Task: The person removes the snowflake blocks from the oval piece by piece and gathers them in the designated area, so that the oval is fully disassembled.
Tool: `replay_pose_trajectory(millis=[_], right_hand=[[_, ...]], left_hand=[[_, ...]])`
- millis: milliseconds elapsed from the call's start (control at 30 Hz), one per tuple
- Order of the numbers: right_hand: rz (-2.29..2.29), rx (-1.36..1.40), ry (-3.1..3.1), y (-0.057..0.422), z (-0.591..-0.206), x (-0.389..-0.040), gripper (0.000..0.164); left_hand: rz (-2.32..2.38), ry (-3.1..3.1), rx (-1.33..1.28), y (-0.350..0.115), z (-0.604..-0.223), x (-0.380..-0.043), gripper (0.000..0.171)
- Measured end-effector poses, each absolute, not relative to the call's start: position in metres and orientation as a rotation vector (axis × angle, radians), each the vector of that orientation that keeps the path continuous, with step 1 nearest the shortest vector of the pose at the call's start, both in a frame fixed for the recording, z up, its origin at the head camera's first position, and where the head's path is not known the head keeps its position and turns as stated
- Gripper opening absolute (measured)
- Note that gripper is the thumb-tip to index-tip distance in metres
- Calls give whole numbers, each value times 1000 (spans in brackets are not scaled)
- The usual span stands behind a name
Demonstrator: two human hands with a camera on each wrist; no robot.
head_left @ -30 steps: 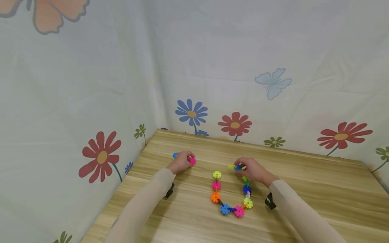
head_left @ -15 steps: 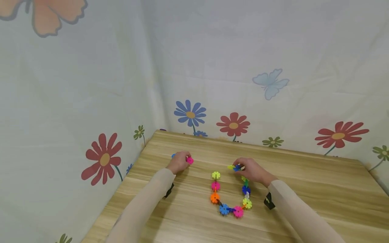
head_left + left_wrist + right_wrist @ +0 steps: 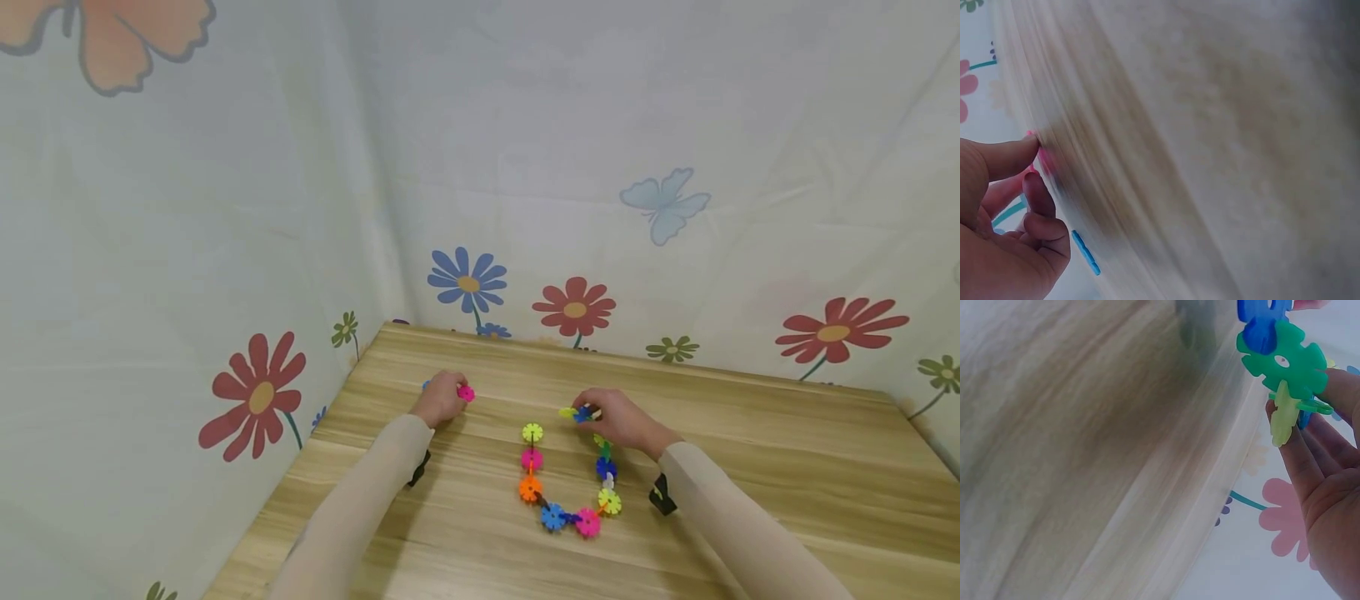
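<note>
Disc [image 3: 467,393], pink, pinched between our left hand's [image 3: 440,400] fingertips [image 3: 1021,154] | right hand [image 3: 624,420] pinches blue disc [image 3: 582,414] | likely light, stiff; grip rims

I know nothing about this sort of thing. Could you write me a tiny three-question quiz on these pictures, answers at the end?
1. True or false: the left hand pinches a green disc.
2. What shape does the chain roughly make on the table? A: straight line; B: U; C: zigzag.
3. Which hand is nearer the chain?

Key: 1. False, the disc is pink. 2. B. 3. The right hand.
</note>
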State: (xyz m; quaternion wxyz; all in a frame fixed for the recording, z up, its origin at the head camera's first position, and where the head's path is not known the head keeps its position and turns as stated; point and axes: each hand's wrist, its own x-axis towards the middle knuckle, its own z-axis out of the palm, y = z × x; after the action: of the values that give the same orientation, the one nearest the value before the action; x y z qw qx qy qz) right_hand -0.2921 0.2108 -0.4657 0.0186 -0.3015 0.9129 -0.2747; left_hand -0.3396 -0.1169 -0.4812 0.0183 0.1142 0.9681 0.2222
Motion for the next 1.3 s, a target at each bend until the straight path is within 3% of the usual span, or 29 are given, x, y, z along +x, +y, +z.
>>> replay_pose_trajectory(millis=[267,667,1300], right_hand=[[-827,-953,2850,210,-465,-292,22],[-831,-961,2858,211,-465,-291,22],[-875,-970,2828,210,-466,-293,21]], left_hand=[[672,3001,335,-115,-479,-340,45],[900,2901,461,-85,-470,-330,24],[1129,2765,676,-33,-468,-318,11]])
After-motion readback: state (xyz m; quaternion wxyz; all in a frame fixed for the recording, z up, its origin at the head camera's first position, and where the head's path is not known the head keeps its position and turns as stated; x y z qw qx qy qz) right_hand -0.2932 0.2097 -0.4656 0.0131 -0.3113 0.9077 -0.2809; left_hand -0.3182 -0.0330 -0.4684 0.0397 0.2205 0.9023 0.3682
